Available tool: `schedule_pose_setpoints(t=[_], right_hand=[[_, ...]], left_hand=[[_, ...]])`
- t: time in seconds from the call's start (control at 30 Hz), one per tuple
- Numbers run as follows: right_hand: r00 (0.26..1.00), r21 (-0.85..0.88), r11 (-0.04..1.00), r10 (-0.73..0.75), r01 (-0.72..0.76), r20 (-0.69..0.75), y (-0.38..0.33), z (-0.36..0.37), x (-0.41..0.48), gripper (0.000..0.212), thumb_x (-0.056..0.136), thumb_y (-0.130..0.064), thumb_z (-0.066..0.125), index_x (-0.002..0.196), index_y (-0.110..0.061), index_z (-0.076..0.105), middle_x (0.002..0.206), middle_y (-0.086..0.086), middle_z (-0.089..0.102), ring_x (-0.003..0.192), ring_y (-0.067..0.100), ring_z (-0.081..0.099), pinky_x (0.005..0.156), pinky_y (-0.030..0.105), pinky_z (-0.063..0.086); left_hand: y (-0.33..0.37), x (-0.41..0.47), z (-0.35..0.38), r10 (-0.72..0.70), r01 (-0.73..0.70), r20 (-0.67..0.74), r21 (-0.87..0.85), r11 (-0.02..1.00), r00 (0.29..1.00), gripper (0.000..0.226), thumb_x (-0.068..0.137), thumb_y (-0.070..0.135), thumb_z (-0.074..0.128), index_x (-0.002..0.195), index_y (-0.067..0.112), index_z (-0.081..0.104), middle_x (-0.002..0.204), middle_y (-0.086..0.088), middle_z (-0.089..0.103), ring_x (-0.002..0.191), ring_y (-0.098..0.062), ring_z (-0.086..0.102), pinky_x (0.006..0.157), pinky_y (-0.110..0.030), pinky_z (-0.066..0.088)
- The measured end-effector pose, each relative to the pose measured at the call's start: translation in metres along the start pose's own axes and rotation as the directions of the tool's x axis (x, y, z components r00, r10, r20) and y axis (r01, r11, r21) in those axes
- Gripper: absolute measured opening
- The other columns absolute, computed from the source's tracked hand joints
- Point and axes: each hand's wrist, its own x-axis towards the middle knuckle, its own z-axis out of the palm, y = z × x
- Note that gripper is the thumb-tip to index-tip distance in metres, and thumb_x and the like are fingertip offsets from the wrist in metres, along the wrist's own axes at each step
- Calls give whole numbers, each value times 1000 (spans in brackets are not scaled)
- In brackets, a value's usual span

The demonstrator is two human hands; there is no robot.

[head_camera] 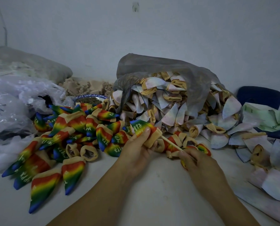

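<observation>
The left grip (136, 149) is curled round the rainbow cone (140, 127), thumb on top and fingers under its tan cuff. It holds the cone just above the bench (160, 185), in front of the heaps. The right grip (196, 160) is closed tight on the near end of the stick (171, 143), whose far end goes into the cuff's mouth. My worry is the tip: if I drive the stick too hard or off the cone's line, I judge it could poke through the seam at the blue point, or bunch the cloth instead of shaping it. The cuff looks soft, so a slack hold on the left could let the cone slip off the stick into the rainbow pile (80, 128) just beside it, where it would be hard to pick out again. A scrap of rainbow cloth shows under the right grip; I cannot tell whether it is held, and it might snag the stick. The grey bag (160, 66) behind lies open, spilling pale cones (165, 98) onto the bench. The clear plastic bag (13, 103) at left is crumpled and I cannot make out its contents. A blue-rimmed dish (90, 96) between the two bags holds something brownish, too blurred to name.
</observation>
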Motion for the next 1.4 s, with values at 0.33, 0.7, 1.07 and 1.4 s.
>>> schedule_pose_setpoints(t=[0.33, 0.7, 1.07, 1.4], right_hand=[[1000, 8, 1000, 12, -12, 10, -2, 8, -3, 28, 96, -52, 36, 95, -38, 60, 81, -13, 63, 74, 2, 55, 62, 24, 44], [993, 8, 1000, -13, 12, 117, 9, -5, 2, 29, 92, -54, 42, 79, -34, 58, 71, -6, 60, 66, 7, 55, 59, 24, 43], [987, 258, 957, 150, -129, -61, 12, 2, 3, 38, 92, -53, 40, 79, -27, 65, 76, 3, 65, 68, 10, 56, 58, 25, 42], [984, 311, 941, 164, -137, -64, 12, 3, 3, 39, 93, -51, 41, 76, -25, 65, 71, 5, 62, 63, 13, 54, 53, 25, 38]], left_hand=[[-11, 4, -3, 181, -82, -69, 700, 709, 981, 32, 93, 47, 57, 92, 17, 70, 78, 7, 69, 79, -6, 66, 73, -22, 52], [20, 1, -4, 189, -69, -278, 389, 918, 942, 68, 77, 78, 47, 94, 16, 69, 81, 0, 64, 67, -11, 56, 59, -24, 42], [6, 8, -19, 404, -230, 142, 957, 177, 903, 29, 99, 38, 52, 128, 36, 57, 144, 15, 36, 139, -11, 30, 104, -14, 25], [2, 14, -19, 345, -68, 159, 963, -261, 925, 49, 108, 31, 26, 155, 16, 25, 165, 2, 13, 152, -16, -4, 120, -29, 3]])
